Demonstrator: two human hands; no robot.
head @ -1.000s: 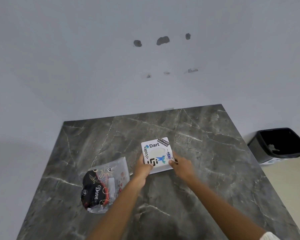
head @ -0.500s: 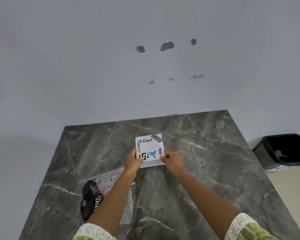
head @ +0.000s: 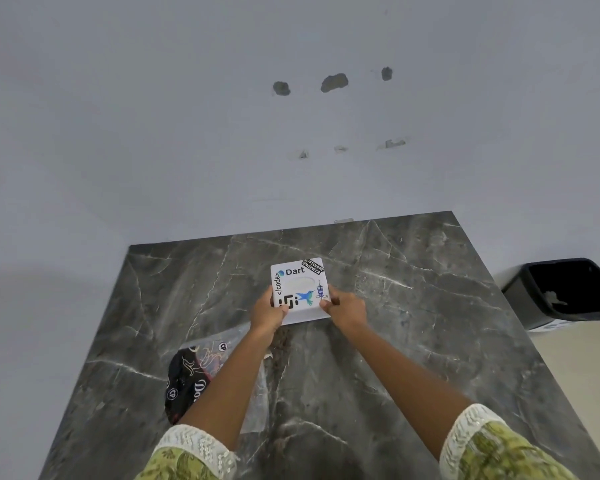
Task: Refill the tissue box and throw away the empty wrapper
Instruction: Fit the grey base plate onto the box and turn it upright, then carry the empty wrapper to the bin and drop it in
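**Inspector:** What differs from a second ago?

**Observer:** The tissue box sits a little farther out on the surface, away from the person, and both hands have gone with it. The sticker-covered lid faces up, as it did then. The wrapper has not shifted; it lies behind the left hand, under that forearm, nearer the person.

**Inspector:** Meaning for the task?

**Observer:** In my judgement the box is only being positioned or its lid worked. I see no tissue showing at the oval opening, so I rate the refill as not confirmed. The wrapper is not yet in the bin, which stands on the floor well to the right of the right hand.

**Inspector:** State of the hands?

**Observer:** Both are curled closed on the box's near corners. Left thumb lies on the lid's near-left corner, right thumb on the near-right, fingers wrapped down each side. The box appears to rest on the surface; I cannot tell whether it is slightly raised.
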